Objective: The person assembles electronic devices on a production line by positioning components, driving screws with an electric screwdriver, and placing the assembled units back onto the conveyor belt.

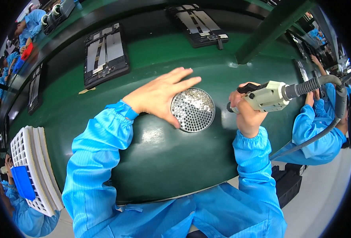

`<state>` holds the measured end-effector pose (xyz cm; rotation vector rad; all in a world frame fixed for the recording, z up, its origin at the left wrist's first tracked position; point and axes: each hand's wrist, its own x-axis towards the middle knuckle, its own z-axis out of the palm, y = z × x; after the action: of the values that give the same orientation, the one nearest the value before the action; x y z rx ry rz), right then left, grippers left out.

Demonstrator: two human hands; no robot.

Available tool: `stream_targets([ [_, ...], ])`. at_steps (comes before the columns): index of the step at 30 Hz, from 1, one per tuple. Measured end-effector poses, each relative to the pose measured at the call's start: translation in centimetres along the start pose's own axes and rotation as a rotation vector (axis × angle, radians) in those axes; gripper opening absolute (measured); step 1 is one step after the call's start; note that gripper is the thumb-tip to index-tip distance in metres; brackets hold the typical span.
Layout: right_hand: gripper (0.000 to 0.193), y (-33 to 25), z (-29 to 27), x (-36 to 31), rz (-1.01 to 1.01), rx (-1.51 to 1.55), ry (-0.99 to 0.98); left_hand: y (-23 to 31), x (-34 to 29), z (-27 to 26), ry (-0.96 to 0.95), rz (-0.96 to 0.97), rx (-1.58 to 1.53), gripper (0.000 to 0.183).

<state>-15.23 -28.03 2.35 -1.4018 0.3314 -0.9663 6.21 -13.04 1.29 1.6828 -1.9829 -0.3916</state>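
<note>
My left hand is at the left side of a round perforated dish, thumb and forefinger hugging its rim while the other fingers stretch out above it. Small shiny metal pieces, apparently screws, lie heaped in the dish's upper part; rows of holes show lower down. A pale green electric screwdriver with a black lever is gripped in my right hand, to the right of the dish and apart from it. The tool's dark nose points left toward the dish. Some of my right fingers are hidden behind the tool.
Opened tablet-like devices lie along the far side of the green table. A ribbed cable runs right from the tool. Stacked white trays stand at left. A green post rises far right; a co-worker's blue sleeve is below it.
</note>
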Motion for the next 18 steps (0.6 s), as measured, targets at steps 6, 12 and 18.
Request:
stream_targets([
  [6, 0.036, 0.1, -0.3, 0.1, -0.019, 0.01, 0.024, 1.9, 0.0, 2.6, -0.053, 0.092, 0.036, 0.113],
  [12, 0.035, -0.3, -0.6, 0.0, -0.041, 0.048, -0.01, 6.3, -0.9, 7.0, 0.376, -0.254, 0.059, 0.113],
  [18, 0.033, -0.5, -1.3, 0.3, -0.055, 0.003, 0.033, 3.4, -6.0, 1.7, 0.352, -0.575, 0.342, 0.067],
])
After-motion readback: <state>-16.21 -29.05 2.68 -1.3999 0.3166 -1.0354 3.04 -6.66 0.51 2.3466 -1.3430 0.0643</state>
